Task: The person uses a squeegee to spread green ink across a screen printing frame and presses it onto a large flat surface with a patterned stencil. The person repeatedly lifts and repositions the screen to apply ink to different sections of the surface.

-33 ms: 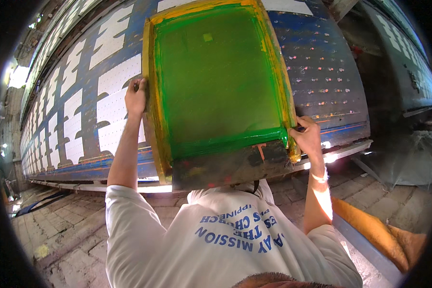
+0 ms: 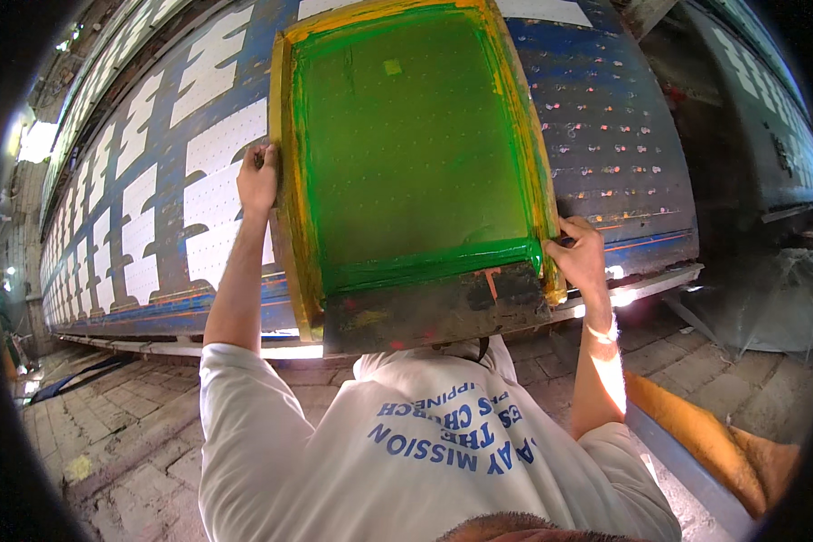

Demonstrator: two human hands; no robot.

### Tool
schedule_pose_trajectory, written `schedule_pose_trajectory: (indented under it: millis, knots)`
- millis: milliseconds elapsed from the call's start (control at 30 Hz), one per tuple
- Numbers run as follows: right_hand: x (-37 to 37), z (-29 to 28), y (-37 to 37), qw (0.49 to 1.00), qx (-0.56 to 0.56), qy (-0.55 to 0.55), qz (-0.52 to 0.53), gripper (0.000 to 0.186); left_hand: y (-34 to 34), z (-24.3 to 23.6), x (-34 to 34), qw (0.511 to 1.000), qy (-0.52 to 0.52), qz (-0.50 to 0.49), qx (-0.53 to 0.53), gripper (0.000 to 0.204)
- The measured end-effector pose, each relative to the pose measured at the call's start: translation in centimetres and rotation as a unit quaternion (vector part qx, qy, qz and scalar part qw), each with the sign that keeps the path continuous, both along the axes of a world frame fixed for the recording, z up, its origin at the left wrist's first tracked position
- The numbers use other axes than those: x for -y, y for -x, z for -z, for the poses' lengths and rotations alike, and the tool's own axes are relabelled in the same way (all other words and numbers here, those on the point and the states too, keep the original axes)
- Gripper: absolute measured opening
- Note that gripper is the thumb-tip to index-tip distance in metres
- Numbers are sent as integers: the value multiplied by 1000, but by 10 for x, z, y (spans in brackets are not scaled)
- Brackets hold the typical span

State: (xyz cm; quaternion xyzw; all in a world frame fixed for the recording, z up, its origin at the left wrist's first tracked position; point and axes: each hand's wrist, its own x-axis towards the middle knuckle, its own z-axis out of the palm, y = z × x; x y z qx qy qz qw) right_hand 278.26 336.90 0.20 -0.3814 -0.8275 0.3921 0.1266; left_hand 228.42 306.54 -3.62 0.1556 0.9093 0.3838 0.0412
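A silk-screen frame [image 2: 415, 154] with green mesh and wooden rails smeared yellow and green lies over the long printing table, in front of my chest. A dark, stained strip [image 2: 434, 312] covers its near end. Curled fingers of my left hand [image 2: 258, 181] grip the left rail about midway along. Lower down, near the right front corner, my right hand [image 2: 580, 257] pinches the right rail between thumb and fingers. Small pale dots show through the mesh. What lies directly beneath the frame is otherwise hidden.
White cut fabric pieces [image 2: 217, 203] lie in rows on the table's left side. Small dotted marks cover the dark tabletop [image 2: 605, 135] right of the frame. Another table [image 2: 759, 108] stands far right. An orange-brown rounded object [image 2: 696, 434] and grey rail [image 2: 686, 470] sit beside me, low right.
Pale dots show more clearly through the green mesh now. The frame and both hands hold nearly the same place, with only a very slight shift.
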Motion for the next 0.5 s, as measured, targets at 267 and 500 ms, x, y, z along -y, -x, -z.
schedule_pose_trajectory:
  millis: [267, 500]
  knots:
    - [-2, 1, 10, 998, 27, -63, -11, 46, 9, 27, -13, 995, 95, 2, -25, 47]
    - [72, -49, 37, 943, 60, 69, -320, 58, -1, 19, -17, 992, 119, 4, -30, 47]
